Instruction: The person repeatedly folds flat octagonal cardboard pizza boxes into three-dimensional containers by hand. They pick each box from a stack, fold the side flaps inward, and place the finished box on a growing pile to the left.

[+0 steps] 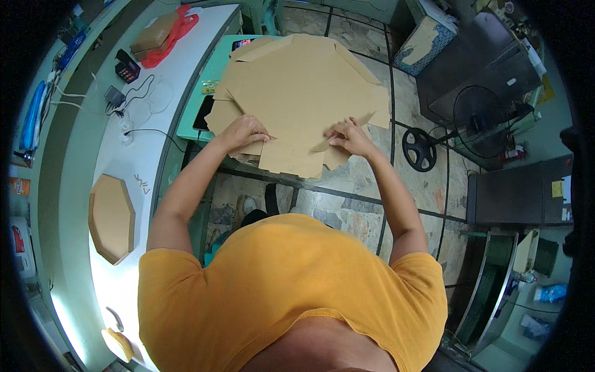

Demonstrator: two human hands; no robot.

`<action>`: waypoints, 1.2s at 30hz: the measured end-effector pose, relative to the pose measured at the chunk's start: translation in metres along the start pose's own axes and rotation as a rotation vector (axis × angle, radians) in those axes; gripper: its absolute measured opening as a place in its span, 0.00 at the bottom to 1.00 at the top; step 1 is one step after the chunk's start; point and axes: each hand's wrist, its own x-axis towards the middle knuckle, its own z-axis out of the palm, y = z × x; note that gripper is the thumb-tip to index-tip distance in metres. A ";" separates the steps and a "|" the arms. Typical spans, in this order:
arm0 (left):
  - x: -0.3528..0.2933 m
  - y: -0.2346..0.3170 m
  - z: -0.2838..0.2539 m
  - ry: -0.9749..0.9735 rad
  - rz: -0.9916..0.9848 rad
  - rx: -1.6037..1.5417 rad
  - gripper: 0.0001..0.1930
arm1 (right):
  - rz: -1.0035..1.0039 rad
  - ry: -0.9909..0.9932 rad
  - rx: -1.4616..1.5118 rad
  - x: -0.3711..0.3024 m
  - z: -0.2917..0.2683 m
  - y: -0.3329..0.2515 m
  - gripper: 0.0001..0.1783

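Observation:
A large brown cardboard sheet (304, 93), many-sided with creased flaps along its edges, lies over a green table (201, 84) and overhangs it. My left hand (246, 133) is closed on a flap at the sheet's near left edge, fingertips pinched together. Toward the near right corner, my right hand (349, 136) pinches a raised flap (322, 146) that stands up from the sheet. Its fingers are slightly blurred. Several other flaps on the far and left sides are partly folded up.
On the white counter (124, 155) to my left sit an octagonal cardboard tray (111, 218), a box (154, 34) on red plastic, and cables. A dark phone (203, 113) lies at the green table's left edge. A black fan (480, 121) stands on the right.

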 end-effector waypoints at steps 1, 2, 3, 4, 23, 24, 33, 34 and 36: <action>0.002 0.002 0.003 0.049 -0.004 -0.040 0.08 | 0.000 0.017 0.094 0.004 0.004 -0.001 0.09; 0.003 0.004 0.006 0.083 -0.027 -0.080 0.08 | 0.007 0.046 0.035 0.006 0.009 -0.002 0.08; 0.004 0.004 0.009 0.103 -0.052 -0.124 0.07 | -0.058 0.109 -0.013 0.007 0.015 -0.003 0.08; 0.002 0.005 0.013 0.118 -0.072 -0.108 0.07 | -0.119 0.174 -0.058 0.006 0.020 -0.005 0.07; -0.037 0.006 0.034 0.329 0.168 0.096 0.20 | -0.182 0.266 -0.518 -0.026 0.044 -0.040 0.30; -0.035 0.006 0.039 0.355 0.153 0.092 0.19 | -0.177 0.318 -0.440 -0.021 0.043 -0.039 0.26; 0.003 0.004 0.052 0.456 -0.286 -0.159 0.11 | 0.148 0.392 -0.049 0.006 0.036 -0.051 0.12; 0.003 0.007 0.051 0.456 -0.270 -0.125 0.11 | 0.121 0.381 -0.114 0.006 0.036 -0.052 0.12; 0.001 0.012 0.048 0.425 -0.195 0.031 0.14 | -0.035 0.415 -0.228 0.002 0.036 -0.052 0.14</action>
